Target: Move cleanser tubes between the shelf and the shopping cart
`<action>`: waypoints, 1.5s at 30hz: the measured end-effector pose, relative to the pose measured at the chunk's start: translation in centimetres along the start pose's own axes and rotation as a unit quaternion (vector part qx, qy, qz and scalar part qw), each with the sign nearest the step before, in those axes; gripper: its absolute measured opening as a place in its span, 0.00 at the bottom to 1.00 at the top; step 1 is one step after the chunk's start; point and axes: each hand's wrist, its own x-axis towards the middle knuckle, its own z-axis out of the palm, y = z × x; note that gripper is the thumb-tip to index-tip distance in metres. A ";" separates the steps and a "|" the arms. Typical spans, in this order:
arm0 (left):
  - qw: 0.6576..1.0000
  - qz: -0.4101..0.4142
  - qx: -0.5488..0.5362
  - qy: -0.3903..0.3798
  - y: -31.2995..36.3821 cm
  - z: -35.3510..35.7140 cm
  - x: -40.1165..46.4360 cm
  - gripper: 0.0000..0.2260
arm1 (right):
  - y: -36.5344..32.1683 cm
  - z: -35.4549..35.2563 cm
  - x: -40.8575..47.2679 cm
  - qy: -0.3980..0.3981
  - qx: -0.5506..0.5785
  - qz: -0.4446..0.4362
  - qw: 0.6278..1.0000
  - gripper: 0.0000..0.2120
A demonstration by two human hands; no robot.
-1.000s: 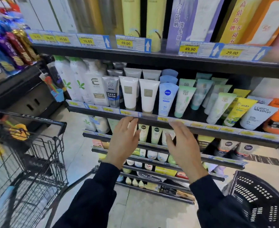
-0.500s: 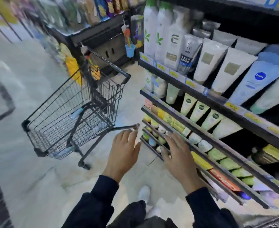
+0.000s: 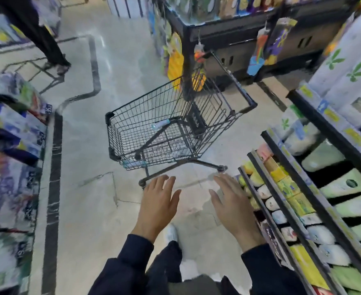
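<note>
Tube (image 3: 159, 124) is lying in the cart (image 3: 120, 116) — my left hand (image 3: 157, 206) and right hand (image 3: 231, 207) are hovering near the cart, spread, holding nothing — shelf (image 3: 303, 201) tubes are waiting.

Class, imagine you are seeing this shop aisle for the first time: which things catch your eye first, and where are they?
The black wire shopping cart stands mid-aisle, with a pale blue tube lying inside. In the foreground, the left hand and right hand reach forward, open and empty. Tiered shelves of green and white cleanser tubes fill the right.
</note>
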 end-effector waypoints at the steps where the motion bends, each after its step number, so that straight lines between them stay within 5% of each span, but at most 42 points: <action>1: 1.000 -0.017 -0.006 -0.001 -1.1 -0.1 0.5 0.19 | -0.6 0.4 1.3 -0.009 0.000 -0.006 1.000 0.21; 13: 0.995 -0.090 -0.027 -0.024 -13.2 -2.0 12.7 0.17 | -7.2 5.7 17.8 -0.074 0.002 -0.005 0.997 0.21; 25: 0.983 -0.146 -0.047 -0.099 -18.1 1.7 25.7 0.17 | -5.5 9.0 30.2 -0.135 0.005 0.068 0.989 0.18; 32: 0.953 -0.263 -0.087 -0.126 -20.9 5.1 32.2 0.19 | -5.4 12.8 44.0 -0.256 -0.023 0.015 0.966 0.18; 39: 0.833 -0.494 -0.235 -0.075 -24.8 10.8 36.3 0.16 | -4.8 21.0 56.1 -0.365 -0.088 -0.058 0.925 0.21; 45: 0.635 -0.689 -0.350 0.009 -28.7 18.0 37.7 0.12 | -2.4 30.6 63.8 -0.401 -0.152 -0.090 0.899 0.21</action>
